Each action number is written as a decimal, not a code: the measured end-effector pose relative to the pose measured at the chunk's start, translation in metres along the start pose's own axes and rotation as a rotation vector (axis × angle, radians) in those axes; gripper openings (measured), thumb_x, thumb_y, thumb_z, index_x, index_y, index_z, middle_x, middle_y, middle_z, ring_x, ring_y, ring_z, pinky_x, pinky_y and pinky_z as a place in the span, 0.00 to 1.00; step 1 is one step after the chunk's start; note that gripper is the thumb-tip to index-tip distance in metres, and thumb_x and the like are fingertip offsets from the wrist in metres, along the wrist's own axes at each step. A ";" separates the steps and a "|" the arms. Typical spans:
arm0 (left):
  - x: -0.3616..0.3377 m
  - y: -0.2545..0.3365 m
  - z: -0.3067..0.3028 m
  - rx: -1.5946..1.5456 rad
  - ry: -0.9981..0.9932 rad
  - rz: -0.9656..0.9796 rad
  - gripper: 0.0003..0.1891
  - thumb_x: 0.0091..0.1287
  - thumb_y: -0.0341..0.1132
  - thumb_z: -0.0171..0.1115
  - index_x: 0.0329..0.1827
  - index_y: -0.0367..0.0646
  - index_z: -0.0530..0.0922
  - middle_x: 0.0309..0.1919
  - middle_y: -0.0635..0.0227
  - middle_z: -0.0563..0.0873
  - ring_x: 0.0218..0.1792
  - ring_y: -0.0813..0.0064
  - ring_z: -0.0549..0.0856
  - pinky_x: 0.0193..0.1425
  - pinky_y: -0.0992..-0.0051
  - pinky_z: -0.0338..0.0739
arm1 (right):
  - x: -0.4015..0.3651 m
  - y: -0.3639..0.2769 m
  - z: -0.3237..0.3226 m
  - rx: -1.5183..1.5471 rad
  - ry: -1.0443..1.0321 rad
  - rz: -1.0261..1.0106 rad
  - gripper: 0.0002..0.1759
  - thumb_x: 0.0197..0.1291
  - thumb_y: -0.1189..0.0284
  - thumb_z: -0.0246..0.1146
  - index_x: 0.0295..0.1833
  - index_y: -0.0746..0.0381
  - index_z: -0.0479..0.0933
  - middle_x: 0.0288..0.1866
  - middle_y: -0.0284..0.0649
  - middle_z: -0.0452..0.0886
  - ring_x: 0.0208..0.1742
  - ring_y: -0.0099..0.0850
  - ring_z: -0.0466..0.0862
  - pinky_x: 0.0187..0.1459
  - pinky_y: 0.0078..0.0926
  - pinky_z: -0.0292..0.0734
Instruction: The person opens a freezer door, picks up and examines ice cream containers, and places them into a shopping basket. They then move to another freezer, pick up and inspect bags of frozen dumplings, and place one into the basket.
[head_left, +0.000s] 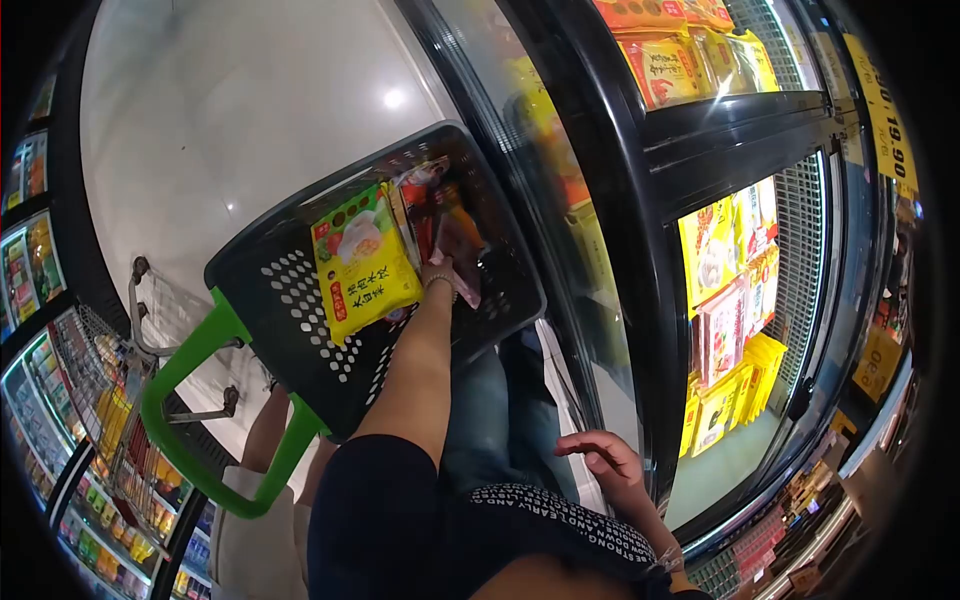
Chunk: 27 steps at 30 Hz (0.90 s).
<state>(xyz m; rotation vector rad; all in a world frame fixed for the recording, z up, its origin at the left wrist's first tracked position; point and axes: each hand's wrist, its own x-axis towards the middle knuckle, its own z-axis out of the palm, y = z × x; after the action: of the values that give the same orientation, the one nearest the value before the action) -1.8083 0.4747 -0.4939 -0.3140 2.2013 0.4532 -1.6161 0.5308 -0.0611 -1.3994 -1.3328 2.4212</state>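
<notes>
My left hand (438,272) reaches down into a dark grey shopping basket (290,215) with a green handle (165,425). Its fingers, partly hidden, seem closed on a pinkish package (462,262). Beside that hand lies a yellow bag of frozen dumplings (365,265), label facing up. Further packs (425,185) sit deeper in the basket, dark and hard to make out. Near the freezer frame, my right hand (605,462) hangs in front of my body, holding nothing, with its fingers loosely apart.
A glass-fronted freezer (660,180) with a black frame stands on the right, stocked with yellow and red bags (735,300). Left of me are a person's beige shorts (250,530), a wire shopping cart (110,410) and lit shelves (95,530). Pale floor (250,80) lies beyond the basket.
</notes>
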 end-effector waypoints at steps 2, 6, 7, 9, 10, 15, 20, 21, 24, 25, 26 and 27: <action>0.038 -0.023 0.028 -0.001 -0.171 -0.015 0.29 0.54 0.43 0.62 0.53 0.30 0.72 0.51 0.44 0.76 0.54 0.57 0.76 0.57 0.65 0.69 | 0.000 0.008 0.000 0.004 0.034 0.009 0.15 0.64 0.76 0.49 0.54 0.69 0.67 0.52 0.46 0.75 0.53 0.33 0.76 0.56 0.29 0.68; 0.022 -0.023 0.006 0.092 -0.271 0.033 0.19 0.59 0.39 0.56 0.46 0.31 0.76 0.43 0.48 0.81 0.44 0.57 0.82 0.49 0.66 0.75 | -0.007 0.008 0.001 -0.051 0.086 0.030 0.14 0.63 0.77 0.49 0.54 0.67 0.68 0.52 0.44 0.76 0.52 0.31 0.77 0.56 0.27 0.68; 0.016 -0.021 -0.004 0.076 -0.299 0.069 0.18 0.60 0.38 0.56 0.46 0.31 0.76 0.41 0.48 0.81 0.43 0.57 0.82 0.48 0.66 0.76 | -0.009 0.012 -0.001 -0.042 0.087 0.016 0.14 0.63 0.77 0.49 0.54 0.68 0.68 0.51 0.44 0.76 0.51 0.31 0.77 0.56 0.27 0.68; -0.020 -0.011 -0.036 -0.283 -0.327 0.074 0.14 0.61 0.33 0.52 0.42 0.29 0.75 0.35 0.53 0.81 0.34 0.63 0.83 0.36 0.71 0.79 | -0.017 0.018 -0.003 -0.022 0.088 -0.007 0.14 0.63 0.77 0.49 0.54 0.68 0.68 0.51 0.43 0.76 0.51 0.29 0.77 0.55 0.26 0.68; -0.046 -0.004 -0.056 -0.463 -0.346 0.076 0.12 0.62 0.30 0.50 0.41 0.28 0.74 0.32 0.55 0.81 0.29 0.65 0.84 0.31 0.74 0.81 | -0.018 0.013 -0.003 -0.082 0.065 -0.022 0.14 0.63 0.77 0.49 0.54 0.68 0.68 0.50 0.43 0.76 0.50 0.28 0.77 0.54 0.24 0.69; -0.175 0.031 -0.176 -0.855 -0.435 0.208 0.10 0.64 0.28 0.49 0.36 0.26 0.73 0.31 0.57 0.81 0.29 0.67 0.83 0.36 0.73 0.82 | -0.038 0.004 -0.004 -0.103 0.069 0.084 0.15 0.63 0.72 0.53 0.53 0.67 0.69 0.47 0.39 0.77 0.48 0.26 0.77 0.52 0.21 0.69; -0.328 0.053 -0.262 -1.004 -0.380 0.495 0.09 0.65 0.27 0.48 0.37 0.26 0.73 0.32 0.59 0.80 0.29 0.71 0.82 0.38 0.72 0.82 | -0.053 -0.005 -0.014 -0.116 -0.164 0.034 0.19 0.62 0.69 0.55 0.57 0.63 0.68 0.51 0.37 0.76 0.54 0.24 0.74 0.55 0.21 0.66; -0.359 0.057 -0.268 -1.069 -0.389 0.564 0.09 0.65 0.27 0.48 0.36 0.26 0.73 0.31 0.59 0.80 0.28 0.72 0.82 0.38 0.72 0.82 | -0.055 -0.008 -0.014 -0.104 -0.219 0.006 0.19 0.62 0.68 0.55 0.58 0.62 0.67 0.52 0.38 0.76 0.55 0.25 0.73 0.56 0.22 0.66; -0.417 0.054 -0.261 -1.048 -0.397 0.801 0.08 0.65 0.27 0.49 0.29 0.35 0.72 0.19 0.72 0.72 0.20 0.82 0.75 0.33 0.74 0.81 | -0.061 -0.020 -0.007 0.113 -0.324 -0.182 0.26 0.62 0.69 0.55 0.65 0.60 0.58 0.63 0.45 0.64 0.63 0.32 0.66 0.59 0.32 0.63; -0.443 0.058 -0.254 -1.036 -0.373 0.831 0.07 0.65 0.28 0.49 0.30 0.35 0.72 0.20 0.72 0.73 0.19 0.83 0.74 0.31 0.76 0.80 | -0.068 -0.030 -0.004 0.173 -0.322 -0.248 0.28 0.62 0.69 0.55 0.66 0.59 0.56 0.65 0.46 0.61 0.64 0.33 0.65 0.60 0.35 0.63; -0.455 0.057 -0.248 -1.048 -0.369 0.821 0.07 0.65 0.30 0.50 0.30 0.36 0.72 0.20 0.72 0.74 0.20 0.83 0.73 0.25 0.82 0.72 | -0.071 -0.040 0.002 0.293 -0.289 -0.265 0.28 0.62 0.71 0.54 0.66 0.59 0.55 0.65 0.45 0.61 0.64 0.33 0.65 0.60 0.35 0.62; -0.462 0.052 -0.244 -0.989 -0.364 0.911 0.07 0.65 0.30 0.51 0.30 0.37 0.73 0.21 0.72 0.74 0.20 0.83 0.73 0.25 0.83 0.69 | -0.073 -0.052 0.003 0.418 -0.252 -0.278 0.28 0.62 0.73 0.53 0.66 0.59 0.53 0.65 0.45 0.61 0.64 0.34 0.64 0.60 0.36 0.62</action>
<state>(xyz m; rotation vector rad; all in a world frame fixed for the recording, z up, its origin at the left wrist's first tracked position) -1.7156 0.4495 0.0224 0.2883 1.4947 1.9215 -1.5936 0.5304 0.0261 -0.7776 -0.9014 2.5386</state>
